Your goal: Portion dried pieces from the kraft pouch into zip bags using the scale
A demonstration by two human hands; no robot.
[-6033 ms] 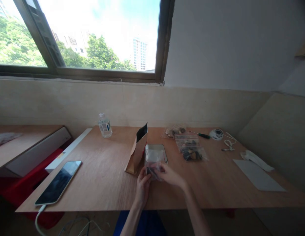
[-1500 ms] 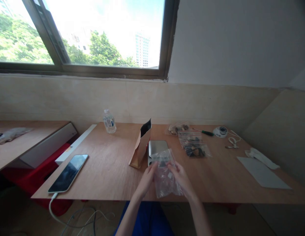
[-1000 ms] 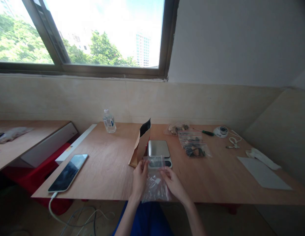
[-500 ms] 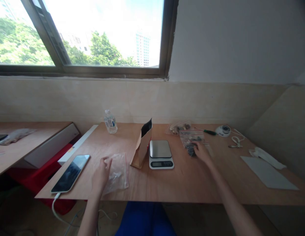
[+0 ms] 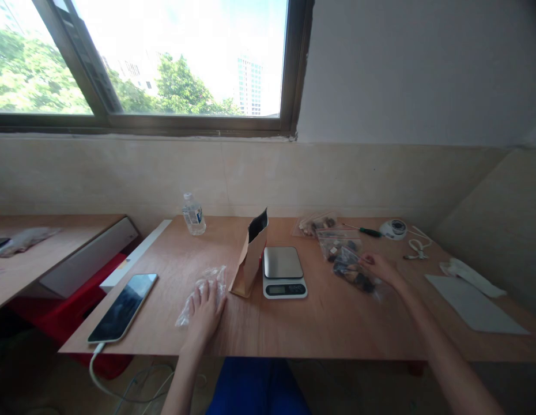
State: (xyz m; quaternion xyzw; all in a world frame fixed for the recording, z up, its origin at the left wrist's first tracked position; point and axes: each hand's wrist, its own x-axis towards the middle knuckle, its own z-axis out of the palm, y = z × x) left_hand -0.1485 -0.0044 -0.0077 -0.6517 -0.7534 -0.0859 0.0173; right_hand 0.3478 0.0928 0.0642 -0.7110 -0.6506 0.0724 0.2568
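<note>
Near the worktop's front edge (image 5: 255, 346), the left hand (image 5: 206, 312) now spreads over a clear bag (image 5: 218, 275); the right hand (image 5: 378, 267) pinches a filled bag (image 5: 353, 273), apparently the new focus.

One clear plastic bag (image 5: 209, 273) lies thin and crumpled left of the frame's lower centre, its film creased and shiny. The other, a filled clear bag (image 5: 352, 273), sits right of centre, a little higher in view — its dark lumps, with some brownish ones, bunched along a slant toward the lower right, their exact kind unclear.
</note>
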